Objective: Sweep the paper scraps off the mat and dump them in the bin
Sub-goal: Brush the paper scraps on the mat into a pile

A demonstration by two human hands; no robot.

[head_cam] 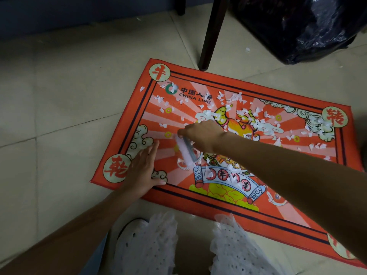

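Note:
A red printed mat lies on the tiled floor, strewn with several white paper scraps, mostly across its middle and far side. My right hand grips a small pale brush whose head rests on the mat's left-centre, with a clump of scraps just right of it. My left hand lies flat with straight fingers on the mat's near-left corner. A bin lined with a black bag stands past the mat's far right.
A dark wooden chair leg stands on the floor at the mat's far edge. A few stray scraps lie on the tiles near the bin. My white perforated shoes are at the mat's near edge.

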